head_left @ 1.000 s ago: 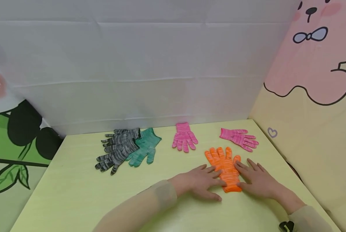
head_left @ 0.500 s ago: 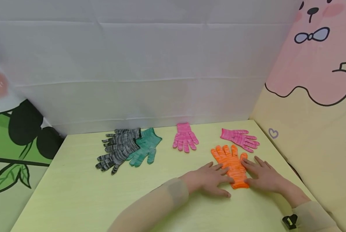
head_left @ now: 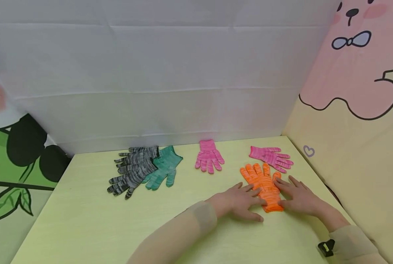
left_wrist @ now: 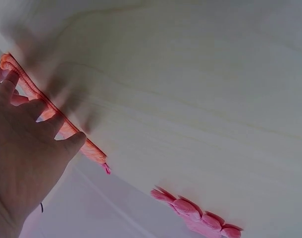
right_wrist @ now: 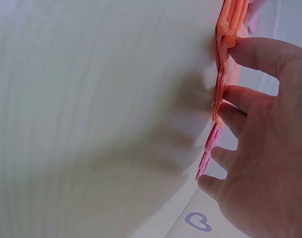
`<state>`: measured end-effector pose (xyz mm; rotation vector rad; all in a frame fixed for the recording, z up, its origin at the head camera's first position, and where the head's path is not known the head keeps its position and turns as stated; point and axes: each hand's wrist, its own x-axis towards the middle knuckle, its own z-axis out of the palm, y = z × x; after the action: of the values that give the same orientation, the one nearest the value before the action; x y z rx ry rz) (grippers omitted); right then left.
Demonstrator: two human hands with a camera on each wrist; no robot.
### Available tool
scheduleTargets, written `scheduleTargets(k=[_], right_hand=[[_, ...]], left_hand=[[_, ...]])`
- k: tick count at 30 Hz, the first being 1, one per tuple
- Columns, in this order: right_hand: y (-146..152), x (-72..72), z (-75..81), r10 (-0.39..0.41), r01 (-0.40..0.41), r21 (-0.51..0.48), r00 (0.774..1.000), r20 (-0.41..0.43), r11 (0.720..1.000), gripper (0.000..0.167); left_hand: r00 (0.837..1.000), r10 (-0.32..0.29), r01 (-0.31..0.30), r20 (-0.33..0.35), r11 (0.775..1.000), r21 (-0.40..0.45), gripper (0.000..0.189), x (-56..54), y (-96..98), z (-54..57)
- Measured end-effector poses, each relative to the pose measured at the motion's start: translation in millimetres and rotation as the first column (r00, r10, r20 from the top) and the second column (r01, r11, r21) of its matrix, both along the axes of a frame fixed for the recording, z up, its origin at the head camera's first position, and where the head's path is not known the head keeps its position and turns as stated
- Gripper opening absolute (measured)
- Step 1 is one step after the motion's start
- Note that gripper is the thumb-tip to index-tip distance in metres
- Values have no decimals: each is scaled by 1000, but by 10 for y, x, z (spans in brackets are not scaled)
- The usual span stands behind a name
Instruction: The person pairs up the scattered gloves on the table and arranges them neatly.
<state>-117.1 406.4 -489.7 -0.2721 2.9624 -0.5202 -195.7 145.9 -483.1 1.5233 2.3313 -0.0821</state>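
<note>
An orange knitted glove (head_left: 264, 182) lies flat on the table, fingers pointing away and cuff toward the person. On its left side, the left hand (head_left: 244, 202) has its spread fingertips on the glove's edge. The right hand (head_left: 300, 196) touches the opposite edge, thumb near the cuff and fingers by the glove's thumb. From the right wrist, the orange glove (right_wrist: 232, 22) shows a layered edge under the fingertips. In the left wrist view, fingers cover part of the orange glove (left_wrist: 95, 152). Just beyond it lies a pink glove (head_left: 272, 157), fingers to the right.
Another pink glove (head_left: 209, 157) lies at the back middle, fingers toward the person. Farther left, grey-black gloves (head_left: 135, 170) overlap a green glove (head_left: 166, 167). A white backdrop (head_left: 170, 110) rises behind the table (head_left: 100, 227), and a printed panel (head_left: 354, 154) stands at right.
Both hands have slid the orange glove to the right and slightly away from the person, closer to the right-hand pink glove. The other gloves have stayed in place.
</note>
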Motion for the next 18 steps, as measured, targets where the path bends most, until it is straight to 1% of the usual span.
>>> scheduleTargets(k=[6,8,14,16,18], right_hand=[[21,-17,-35,10,-11,-20,998,-58,1000,72],[25,-17,-34,14,-16,-27,998,-62,1000,72],[9,-3,7,5,-6,-74,1000,-5,997,74],[8,-6,12,-4,4,-89,1000,2,996,73],[12,-13,18,-9,10,-112,1000,6,994,73]], left_hand=[[1000,6,-6,0,1000,8,65,-7,24,-5],[1000,8,-8,4,1000,11,65,-10,27,-3],[998,21,-24,52,998,55,59,-29,-18,14],[999,18,-22,51,997,79,59,-45,-50,24],[999,18,-21,32,994,103,61,-68,-90,37]])
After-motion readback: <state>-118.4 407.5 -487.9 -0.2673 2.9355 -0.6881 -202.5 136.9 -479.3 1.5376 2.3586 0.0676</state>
